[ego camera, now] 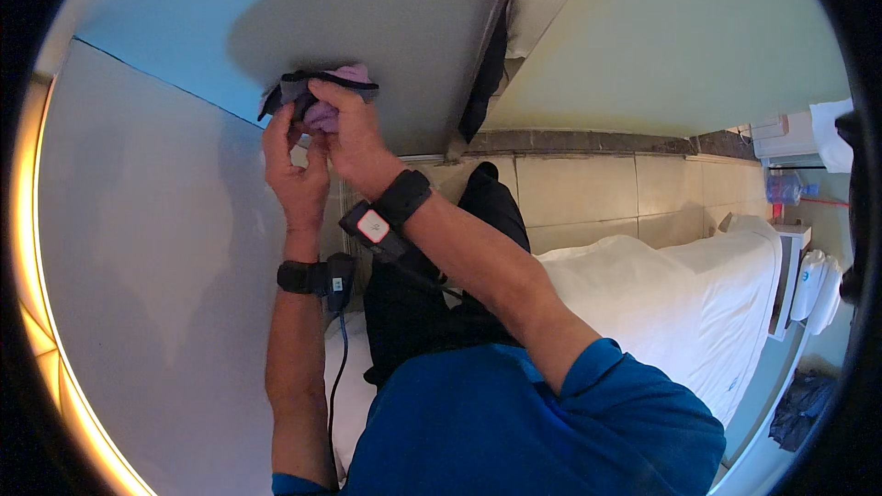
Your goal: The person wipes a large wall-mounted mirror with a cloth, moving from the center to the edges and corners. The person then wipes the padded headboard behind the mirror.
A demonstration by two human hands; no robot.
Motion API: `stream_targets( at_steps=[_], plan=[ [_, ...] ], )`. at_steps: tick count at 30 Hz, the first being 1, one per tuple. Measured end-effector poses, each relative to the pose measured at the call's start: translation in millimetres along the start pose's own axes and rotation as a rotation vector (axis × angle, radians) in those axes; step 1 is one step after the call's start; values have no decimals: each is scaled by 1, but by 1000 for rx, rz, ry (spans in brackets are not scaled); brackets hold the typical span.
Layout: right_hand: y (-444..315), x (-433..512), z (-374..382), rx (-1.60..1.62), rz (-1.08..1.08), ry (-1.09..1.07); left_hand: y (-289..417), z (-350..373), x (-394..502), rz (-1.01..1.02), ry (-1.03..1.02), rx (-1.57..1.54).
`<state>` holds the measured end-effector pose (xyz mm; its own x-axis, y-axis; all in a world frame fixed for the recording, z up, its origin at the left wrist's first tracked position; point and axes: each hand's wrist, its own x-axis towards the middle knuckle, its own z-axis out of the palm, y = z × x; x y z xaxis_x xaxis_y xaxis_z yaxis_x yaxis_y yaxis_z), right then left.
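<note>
A crumpled pink-purple and grey cloth point(320, 117) with black edging is bunched between my hands, in front of a grey wall panel point(406, 34). My right hand point(358, 141) grips it from the right, thumb lying over the folds. From below, my left hand point(298, 169) pinches its lower left part with the fingertips. Whether the cloth touches the panel is hard to tell. Black straps with small devices sit on both wrists, the right device point(374, 226) and the left device point(338, 282).
Behind me on the right lies a bed or couch under a white sheet point(648, 282). A pale green panel point(675, 34) rises beyond a tiled floor point(575, 186). Farther right are a plastic water bottle point(784, 189) and rolled white towels point(816, 293). A lit strip point(31, 186) edges the left wall point(165, 234).
</note>
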<state>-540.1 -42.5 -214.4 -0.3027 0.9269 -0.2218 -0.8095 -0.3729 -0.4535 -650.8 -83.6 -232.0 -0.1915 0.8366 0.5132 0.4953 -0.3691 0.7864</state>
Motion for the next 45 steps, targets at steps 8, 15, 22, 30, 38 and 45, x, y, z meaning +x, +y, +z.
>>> stream_targets(
  at_steps=[8, 15, 22, 30, 38, 45],
  plan=[
    [49, 16, -122, -960, -502, -13, -72, 38, -44, -238, -173, -3],
    [74, 47, -163, -279, -115, 111, -94, 49, -59, -203, -240, 127],
    [73, 52, -54, 124, 82, -13, -44, -9, -16, -179, -24, 44],
    [28, 18, 82, 12, -43, -159, 12, -42, 18, 46, 219, -9],
    [52, 21, 68, -339, -153, -83, -10, -48, -5, -249, 228, -82],
    [68, 29, 74, -518, -210, -211, 1, -61, -12, -213, 282, -126]
  ],
)
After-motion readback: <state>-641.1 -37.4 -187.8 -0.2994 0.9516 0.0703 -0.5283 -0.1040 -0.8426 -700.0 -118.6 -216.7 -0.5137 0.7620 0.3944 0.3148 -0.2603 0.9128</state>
